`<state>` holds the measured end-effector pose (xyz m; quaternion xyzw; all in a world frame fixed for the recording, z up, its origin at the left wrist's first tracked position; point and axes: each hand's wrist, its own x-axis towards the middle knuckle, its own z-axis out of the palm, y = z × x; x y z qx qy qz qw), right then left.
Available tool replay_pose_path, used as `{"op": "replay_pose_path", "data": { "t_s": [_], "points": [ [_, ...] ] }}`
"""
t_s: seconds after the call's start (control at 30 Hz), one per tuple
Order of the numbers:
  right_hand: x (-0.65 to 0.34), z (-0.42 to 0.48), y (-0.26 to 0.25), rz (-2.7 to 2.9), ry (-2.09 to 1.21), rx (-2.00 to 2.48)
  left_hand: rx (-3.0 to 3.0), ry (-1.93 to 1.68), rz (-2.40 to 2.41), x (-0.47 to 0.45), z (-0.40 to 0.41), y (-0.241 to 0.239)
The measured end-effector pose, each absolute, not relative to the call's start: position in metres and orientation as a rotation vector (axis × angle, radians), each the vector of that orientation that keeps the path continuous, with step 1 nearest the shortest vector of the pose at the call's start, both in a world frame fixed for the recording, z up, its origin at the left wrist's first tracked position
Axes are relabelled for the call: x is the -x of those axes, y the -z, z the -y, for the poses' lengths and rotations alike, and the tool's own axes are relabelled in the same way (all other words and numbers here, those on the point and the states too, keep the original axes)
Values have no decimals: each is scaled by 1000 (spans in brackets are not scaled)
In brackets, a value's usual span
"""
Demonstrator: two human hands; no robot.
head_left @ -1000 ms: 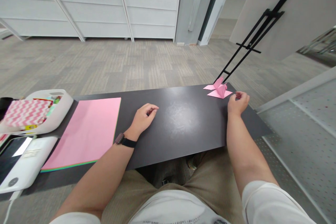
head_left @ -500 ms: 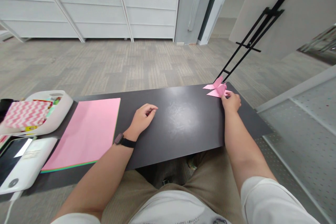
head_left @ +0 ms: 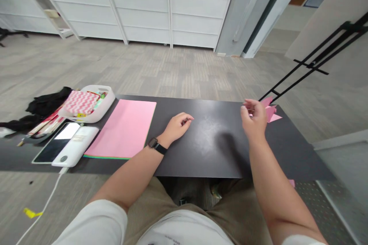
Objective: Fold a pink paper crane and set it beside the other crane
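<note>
My left hand [head_left: 179,124] rests on the black table [head_left: 207,153], fingers loosely curled with nothing in them; a dark watch sits on its wrist. My right hand [head_left: 253,118] hangs a little above the table and casts a shadow below. Its thumb and bent fingertips are close together, and nothing shows between them. A pink folded paper figure [head_left: 273,113] lies at the table's far right corner, just behind and to the right of that hand. The hand covers the figure's left edge, so I cannot tell whether they touch.
A stack of pink sheets [head_left: 123,128] lies left of my left hand. Further left are a white tray [head_left: 107,99] with zigzag-patterned paper, a phone [head_left: 56,146], a white power bank [head_left: 76,146] with a cable, and black cloth [head_left: 46,101]. Black easel legs [head_left: 310,65] stand beyond the right corner.
My right hand came off the pink folded figure, lifted and drew back leftward. My left hand stayed put. The view swung left, showing more of the table's left end.
</note>
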<state>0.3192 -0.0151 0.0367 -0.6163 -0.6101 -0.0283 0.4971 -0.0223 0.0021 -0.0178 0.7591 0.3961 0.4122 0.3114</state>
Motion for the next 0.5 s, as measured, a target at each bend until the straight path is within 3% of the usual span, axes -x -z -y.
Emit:
{"op": "replay_pose_path", "data": {
  "t_s": [0.2,0.33,0.5],
  "points": [
    [-205,-6,10,1733,-453,1372,-1970,-1180,-1060,22,-1,15],
    [-182,-17,49,1703,-451,1381,-1995,-1197,-1092,21,-1,15],
    [-184,-22,57,1639,-428,1403,-2152,-1216,-1029,18,6,11]
  ]
}}
